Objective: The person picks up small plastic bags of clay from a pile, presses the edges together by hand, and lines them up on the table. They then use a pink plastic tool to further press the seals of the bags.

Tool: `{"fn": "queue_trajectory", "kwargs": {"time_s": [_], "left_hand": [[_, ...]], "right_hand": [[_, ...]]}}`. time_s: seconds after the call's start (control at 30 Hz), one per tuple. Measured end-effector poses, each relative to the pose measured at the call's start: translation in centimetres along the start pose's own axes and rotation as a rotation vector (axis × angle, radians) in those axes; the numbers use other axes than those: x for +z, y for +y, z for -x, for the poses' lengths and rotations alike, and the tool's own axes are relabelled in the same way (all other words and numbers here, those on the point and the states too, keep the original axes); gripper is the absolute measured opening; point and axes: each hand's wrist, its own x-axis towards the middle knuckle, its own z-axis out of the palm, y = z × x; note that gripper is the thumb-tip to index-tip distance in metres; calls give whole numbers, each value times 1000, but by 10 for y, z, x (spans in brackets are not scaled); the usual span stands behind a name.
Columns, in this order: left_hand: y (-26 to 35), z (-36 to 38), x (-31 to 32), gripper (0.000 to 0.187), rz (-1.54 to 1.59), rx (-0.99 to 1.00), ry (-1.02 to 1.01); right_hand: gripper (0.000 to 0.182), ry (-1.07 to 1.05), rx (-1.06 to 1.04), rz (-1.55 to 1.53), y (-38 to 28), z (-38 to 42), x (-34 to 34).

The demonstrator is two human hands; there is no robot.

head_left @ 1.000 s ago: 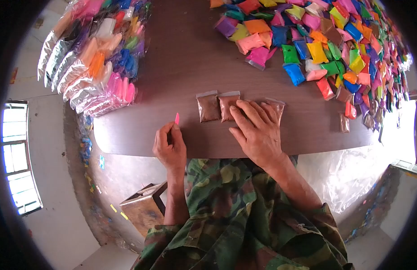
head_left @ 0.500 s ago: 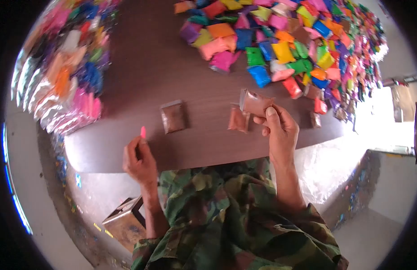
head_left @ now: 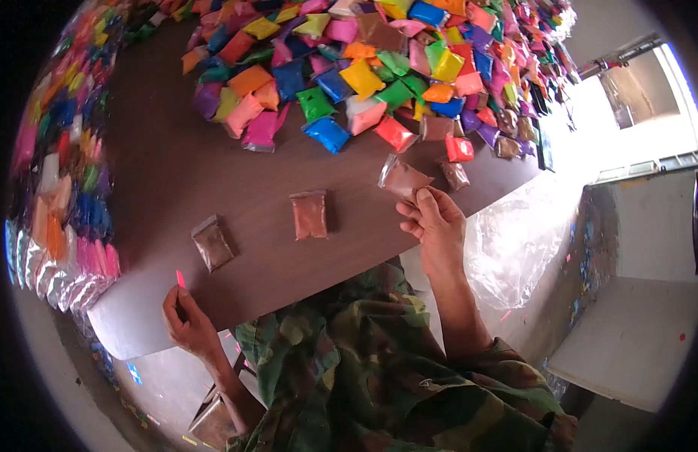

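My right hand (head_left: 438, 226) is closed, with thumb and fingers pinching the lower corner of a small clear packet of brown material (head_left: 403, 179), held up over the table. My left hand (head_left: 189, 322) is closed on a small flat pink piece (head_left: 180, 279) that sticks up from the fingertips at the table's near edge; its exact kind I cannot make out. Two similar brown packets lie on the table between my hands: one left brown packet (head_left: 214, 244) nearer my left hand, and one middle brown packet (head_left: 310, 215).
A large heap of colourful packets (head_left: 319, 105) covers the far side of the dark table (head_left: 153, 203). Long clear bags of coloured pieces (head_left: 59, 218) line the left edge. Another brown packet (head_left: 456, 175) lies right of my right hand. Clear plastic sheeting (head_left: 515, 248) hangs beyond the table's right edge.
The head view has turned, so the table appears tilted. My right hand has moved rightward with its packet, away from the middle packet it overlapped before. My left hand still grips the pink piece.
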Motion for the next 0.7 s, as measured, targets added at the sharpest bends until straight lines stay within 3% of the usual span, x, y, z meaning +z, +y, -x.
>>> {"fn": "queue_trajectory", "kwargs": {"time_s": [0.23, 0.43, 0.7], "left_hand": [[-4, -1, 0, 16, -28, 60, -3], [2, -2, -4, 25, -72, 6, -54], [2, -3, -2, 19, -44, 32, -31]], "right_hand": [[28, 89, -19, -211, 6, -13, -22], [26, 144, -81, -129, 3, -15, -32], [33, 128, 72, 78, -5, 0, -48]]}}
